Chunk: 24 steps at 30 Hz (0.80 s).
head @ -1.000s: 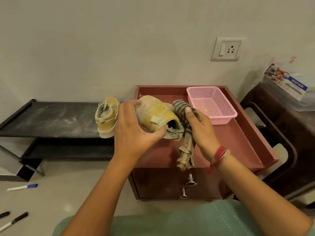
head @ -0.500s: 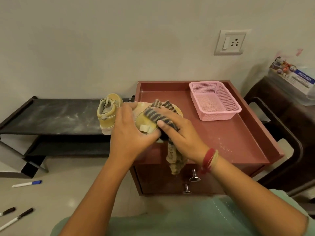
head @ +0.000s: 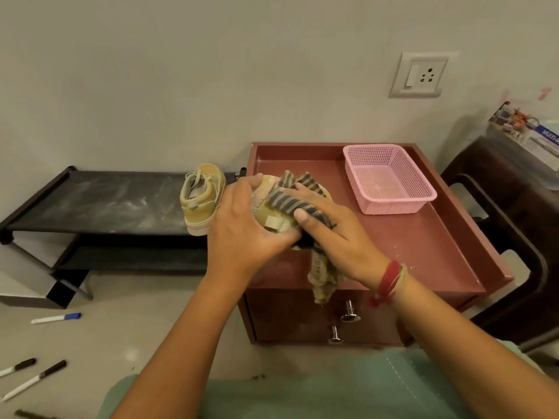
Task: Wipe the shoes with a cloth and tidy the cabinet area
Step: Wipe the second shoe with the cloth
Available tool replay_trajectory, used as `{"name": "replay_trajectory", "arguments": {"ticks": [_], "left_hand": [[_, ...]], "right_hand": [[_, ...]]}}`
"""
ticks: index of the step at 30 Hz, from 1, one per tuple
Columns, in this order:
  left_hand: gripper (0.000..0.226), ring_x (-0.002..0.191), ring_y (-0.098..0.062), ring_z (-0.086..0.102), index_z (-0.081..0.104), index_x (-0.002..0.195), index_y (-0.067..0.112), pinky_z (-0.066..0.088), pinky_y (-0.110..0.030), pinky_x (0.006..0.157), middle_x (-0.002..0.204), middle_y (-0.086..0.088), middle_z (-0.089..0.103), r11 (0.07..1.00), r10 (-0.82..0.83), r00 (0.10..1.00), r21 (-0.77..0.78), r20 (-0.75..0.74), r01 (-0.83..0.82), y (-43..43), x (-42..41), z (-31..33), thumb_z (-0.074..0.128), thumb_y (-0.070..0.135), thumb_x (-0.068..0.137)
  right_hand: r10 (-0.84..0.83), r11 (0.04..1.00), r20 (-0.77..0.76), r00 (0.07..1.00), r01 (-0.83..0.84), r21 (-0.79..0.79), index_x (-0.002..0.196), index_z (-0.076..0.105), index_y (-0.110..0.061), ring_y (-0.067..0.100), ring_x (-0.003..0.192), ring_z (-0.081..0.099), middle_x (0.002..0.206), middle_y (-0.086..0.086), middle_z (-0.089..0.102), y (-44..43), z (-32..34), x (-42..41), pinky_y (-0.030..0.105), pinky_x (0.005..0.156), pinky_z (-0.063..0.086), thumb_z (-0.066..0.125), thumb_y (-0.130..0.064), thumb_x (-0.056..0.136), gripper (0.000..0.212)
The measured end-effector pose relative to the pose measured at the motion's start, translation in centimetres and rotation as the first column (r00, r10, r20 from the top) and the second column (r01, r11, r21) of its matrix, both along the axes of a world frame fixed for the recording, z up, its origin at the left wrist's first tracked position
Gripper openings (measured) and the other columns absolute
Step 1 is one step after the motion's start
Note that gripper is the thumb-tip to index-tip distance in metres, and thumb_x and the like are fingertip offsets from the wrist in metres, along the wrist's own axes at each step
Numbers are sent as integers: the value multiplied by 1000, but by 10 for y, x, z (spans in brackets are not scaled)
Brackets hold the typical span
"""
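The left grip (head: 242, 234) is clenched round the yellow shoe (head: 266, 214), holding it at the near-left corner of the red cabinet (head: 417, 243). The right grip (head: 332, 234) lies flattened, fingers nearly straight, pressing the striped cloth (head: 290, 201) onto the shoe's upper, its tail dangling past the cabinet's front edge. The shoe looks light with a firm sole, so holding it at heel and sole should steady it; the soft cloth bunches and may slip underhand. 1 more shoe (head: 202, 198) stands on the black shelf (head: 106, 201) alongside, and a pink basket (head: 393, 207) sits further back.
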<state>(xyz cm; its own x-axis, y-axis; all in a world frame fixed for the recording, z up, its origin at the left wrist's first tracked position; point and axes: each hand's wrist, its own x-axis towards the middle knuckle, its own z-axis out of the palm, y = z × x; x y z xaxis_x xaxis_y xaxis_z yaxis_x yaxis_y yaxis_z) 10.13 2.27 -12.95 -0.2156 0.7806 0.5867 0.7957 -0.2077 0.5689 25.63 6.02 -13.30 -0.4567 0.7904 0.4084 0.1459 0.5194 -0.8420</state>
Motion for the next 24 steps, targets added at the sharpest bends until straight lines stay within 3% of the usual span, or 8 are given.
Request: {"name": "replay_trajectory", "arguments": {"ticks": [5,7,10,12,15,19,22,24], "left_hand": [[82,101,-4,49,52,119,14,39,-14,82,112,7,54,1000,3,1000,21,-15,-3,-1,1,-1,70,66,58],[80,101,-4,49,51,119,14,41,-13,80,112,5,55,1000,-2,1000,6,4,2,0,0,-2,67,63,59],[78,104,-2,48,51,121,13,37,-5,77,115,4,56,1000,-10,999,-15,33,10,2,-1,-4,63,60,59],[80,105,-6,49,50,121,14,37,-10,80,114,4,54,1000,-4,1000,-17,28,5,3,-1,-6,67,62,59],[84,105,-6,48,47,122,16,40,-17,81,114,5,51,999,-14,1000,-34,24,15,2,1,-8,71,65,58],[79,101,-6,47,46,120,17,40,-16,78,110,7,49,999,-15,998,-49,64,18,5,-1,-7,67,60,57],[80,103,-6,47,46,120,16,41,-18,82,112,6,49,999,-21,998,-41,52,23,4,-2,-9,73,58,58],[80,104,-7,47,46,120,15,41,-19,82,113,5,49,999,-26,999,-41,35,28,3,-1,-10,75,56,58]], "right_hand": [[-66,992,-26,998,63,-107,121,61,-15,10,114,58,118,-3,65,10,4,4,36,99,44,46,-33,93,36],[-30,998,-30,999,28,-64,124,59,-17,11,124,51,126,-2,61,2,3,1,39,107,38,47,-32,93,36],[5,998,70,998,-10,65,128,50,-34,4,135,36,135,-9,54,-8,0,-6,33,115,24,47,-38,92,37],[-59,998,25,998,59,-18,125,53,-32,2,128,44,130,-7,58,7,-4,-3,30,112,31,48,-41,90,36],[-173,979,3,985,172,-113,116,63,-30,6,114,57,118,-8,66,20,-8,7,40,103,43,47,-50,88,38],[-44,999,21,999,44,-22,126,54,-27,7,131,43,131,-6,57,3,-10,-3,23,111,31,49,-32,92,35],[-149,983,-32,988,145,-109,119,61,-25,7,117,55,120,-6,64,18,-11,1,38,106,41,48,-34,92,31],[-176,978,-20,984,173,-115,118,63,-23,7,114,58,117,-7,66,20,-12,4,40,103,43,48,-37,93,32]]}}
